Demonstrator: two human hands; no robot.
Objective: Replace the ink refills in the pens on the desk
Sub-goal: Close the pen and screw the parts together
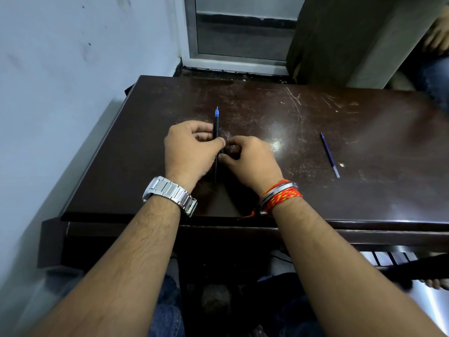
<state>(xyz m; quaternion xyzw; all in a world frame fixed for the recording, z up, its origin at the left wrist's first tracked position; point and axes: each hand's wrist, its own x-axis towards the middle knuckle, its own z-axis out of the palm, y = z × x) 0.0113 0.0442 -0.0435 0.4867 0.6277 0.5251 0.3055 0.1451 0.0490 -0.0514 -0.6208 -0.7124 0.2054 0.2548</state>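
A black pen [216,125] with a blue tip points away from me over the dark desk [315,190]. My left hand [189,152], with a steel watch on the wrist, grips the pen's barrel around its middle. My right hand [250,159], wearing red threads and a steel bangle, pinches the pen's lower part right beside the left hand; its fingers hide what they hold there. A loose blue ink refill [329,154] lies on the desk to the right, apart from both hands.
The scratched desk stands against a pale wall [60,81] on the left. Behind it is a window frame [238,62]. Another person's hand and knee [437,45] show at the far right. My legs are under the desk's front edge.
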